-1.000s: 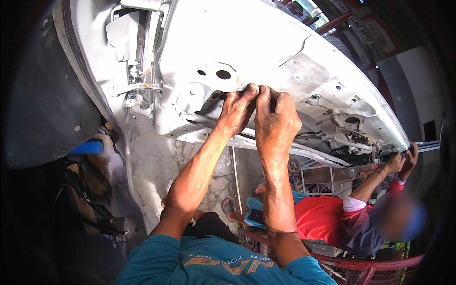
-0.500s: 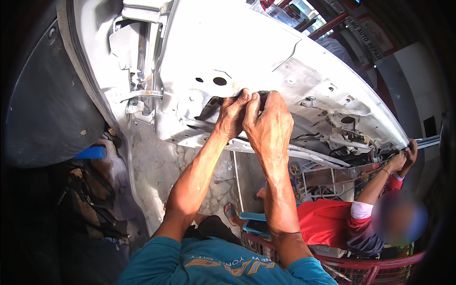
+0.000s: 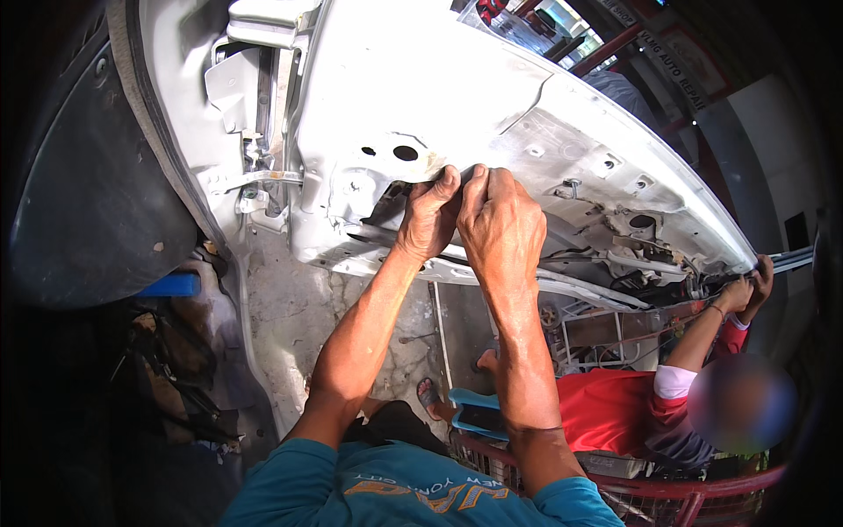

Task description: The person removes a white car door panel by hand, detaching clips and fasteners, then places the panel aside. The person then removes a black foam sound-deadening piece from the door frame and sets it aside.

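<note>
A white car door (image 3: 386, 79), stripped of its trim, stands open in front of me. Both my hands are at the upper edge of the large opening in its inner panel. My left hand (image 3: 428, 215) is closed, thumb pointing up and fingers curled out of sight behind it. Beside it, my right hand (image 3: 500, 220) is also closed, its thumb and forefinger pinched near the edge. Whatever lies between the fingertips is hidden. Inside the door's openings, dark cavities and a window mechanism (image 3: 645, 250) show to the right of my hands.
A co-worker in a red shirt (image 3: 606, 404) has both hands at the door's right end. A metal door check strap (image 3: 263, 177) links door and body at left. Below are a concrete floor (image 3: 299, 299), a blue stool (image 3: 479, 413) and a red metal rail (image 3: 702, 487).
My thumb and finger tips have drawn slightly apart, the right hand shifting a little to the right. Both hands stay at the same edge of the opening.
</note>
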The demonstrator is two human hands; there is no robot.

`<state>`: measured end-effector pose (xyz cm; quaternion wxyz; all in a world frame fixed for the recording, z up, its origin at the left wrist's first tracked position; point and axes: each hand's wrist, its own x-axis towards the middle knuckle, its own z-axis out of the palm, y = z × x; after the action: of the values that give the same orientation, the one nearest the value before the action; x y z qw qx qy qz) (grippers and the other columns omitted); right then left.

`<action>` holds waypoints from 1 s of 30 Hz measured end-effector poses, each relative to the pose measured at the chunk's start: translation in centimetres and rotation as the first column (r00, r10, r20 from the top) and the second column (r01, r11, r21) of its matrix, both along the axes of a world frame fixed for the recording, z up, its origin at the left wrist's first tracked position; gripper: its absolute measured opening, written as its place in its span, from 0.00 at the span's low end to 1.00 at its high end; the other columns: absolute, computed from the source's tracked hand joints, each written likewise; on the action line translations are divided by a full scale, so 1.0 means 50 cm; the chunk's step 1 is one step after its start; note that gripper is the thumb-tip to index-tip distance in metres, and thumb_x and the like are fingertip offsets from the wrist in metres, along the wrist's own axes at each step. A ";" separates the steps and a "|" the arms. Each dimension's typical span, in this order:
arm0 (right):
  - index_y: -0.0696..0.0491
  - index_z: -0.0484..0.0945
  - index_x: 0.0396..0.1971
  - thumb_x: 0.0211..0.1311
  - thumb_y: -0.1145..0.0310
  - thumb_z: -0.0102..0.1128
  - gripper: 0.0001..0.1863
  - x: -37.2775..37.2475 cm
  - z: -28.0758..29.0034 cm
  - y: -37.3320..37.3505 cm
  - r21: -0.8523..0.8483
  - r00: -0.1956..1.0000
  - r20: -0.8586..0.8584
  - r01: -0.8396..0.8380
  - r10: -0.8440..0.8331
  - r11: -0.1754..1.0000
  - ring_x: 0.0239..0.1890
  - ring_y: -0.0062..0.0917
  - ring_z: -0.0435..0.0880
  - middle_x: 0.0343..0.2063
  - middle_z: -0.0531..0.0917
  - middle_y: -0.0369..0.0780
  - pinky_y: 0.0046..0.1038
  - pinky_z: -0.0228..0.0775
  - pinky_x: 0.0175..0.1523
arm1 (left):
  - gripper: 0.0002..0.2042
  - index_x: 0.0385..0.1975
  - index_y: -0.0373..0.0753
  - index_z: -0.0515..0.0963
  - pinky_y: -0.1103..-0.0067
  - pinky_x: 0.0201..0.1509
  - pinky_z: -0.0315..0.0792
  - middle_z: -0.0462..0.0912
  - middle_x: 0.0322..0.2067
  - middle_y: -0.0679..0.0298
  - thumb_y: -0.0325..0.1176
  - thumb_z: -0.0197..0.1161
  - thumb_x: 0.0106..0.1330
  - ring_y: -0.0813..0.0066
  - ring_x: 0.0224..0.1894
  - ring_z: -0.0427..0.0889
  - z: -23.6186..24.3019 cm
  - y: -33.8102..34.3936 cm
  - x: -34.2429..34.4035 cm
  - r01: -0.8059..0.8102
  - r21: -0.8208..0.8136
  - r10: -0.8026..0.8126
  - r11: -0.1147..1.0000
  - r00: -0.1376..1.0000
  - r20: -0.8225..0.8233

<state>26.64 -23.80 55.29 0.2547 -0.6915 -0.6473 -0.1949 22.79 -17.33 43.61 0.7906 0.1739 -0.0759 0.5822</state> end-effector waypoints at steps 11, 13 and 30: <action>0.61 0.76 0.26 0.69 0.64 0.61 0.16 0.000 0.008 -0.007 0.027 0.999 0.040 -0.036 0.035 0.999 0.24 0.50 0.85 0.23 0.83 0.54 0.43 0.74 0.30 | 0.25 0.55 0.42 0.74 0.70 0.61 0.73 0.80 0.50 0.64 0.52 0.68 0.67 0.71 0.57 0.78 0.015 -0.010 -0.003 -0.040 0.019 0.041 0.999 0.997 -0.072; 0.61 0.76 0.25 0.69 0.64 0.60 0.16 0.003 0.006 -0.003 -0.034 0.998 0.061 0.027 -0.025 0.999 0.24 0.50 0.85 0.22 0.83 0.54 0.43 0.74 0.30 | 0.22 0.51 0.42 0.77 0.70 0.61 0.73 0.81 0.48 0.64 0.52 0.67 0.68 0.71 0.55 0.78 0.018 -0.006 -0.002 -0.022 0.028 0.024 0.999 0.997 -0.073; 0.62 0.81 0.30 0.71 0.60 0.58 0.19 -0.012 0.011 -0.010 0.002 0.997 0.078 0.023 -0.023 1.000 0.25 0.49 0.85 0.23 0.83 0.55 0.42 0.74 0.33 | 0.21 0.54 0.40 0.78 0.77 0.56 0.72 0.80 0.45 0.72 0.44 0.72 0.66 0.81 0.49 0.76 0.015 -0.008 0.005 -0.076 0.101 0.067 0.992 0.994 0.089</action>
<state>26.05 -24.30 55.86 0.2272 -0.6907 -0.6486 -0.2252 23.02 -17.72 44.34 0.7550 0.1926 -0.1338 0.6124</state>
